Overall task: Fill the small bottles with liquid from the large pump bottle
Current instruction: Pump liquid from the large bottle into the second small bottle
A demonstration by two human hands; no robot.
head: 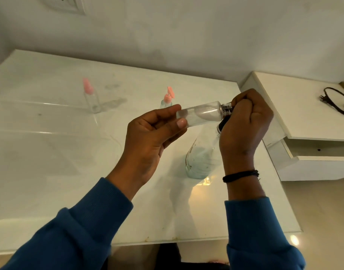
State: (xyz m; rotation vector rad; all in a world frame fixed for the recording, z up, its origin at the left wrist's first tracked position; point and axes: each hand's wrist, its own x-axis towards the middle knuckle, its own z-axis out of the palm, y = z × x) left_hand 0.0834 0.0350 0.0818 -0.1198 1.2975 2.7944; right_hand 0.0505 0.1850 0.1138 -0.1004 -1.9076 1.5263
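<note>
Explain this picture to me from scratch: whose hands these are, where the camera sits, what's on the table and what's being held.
There is no machine here. A person wears a camera on the head, looking down at their own hands. The left hand holds a small clear bottle sideways by its base. The right hand is closed around its dark cap end; whether it is tightening or loosening, I cannot tell. On the white table stand a large bottle below the hands, and two small bottles farther back: one with a pink cap, one with a pink pump.
</note>
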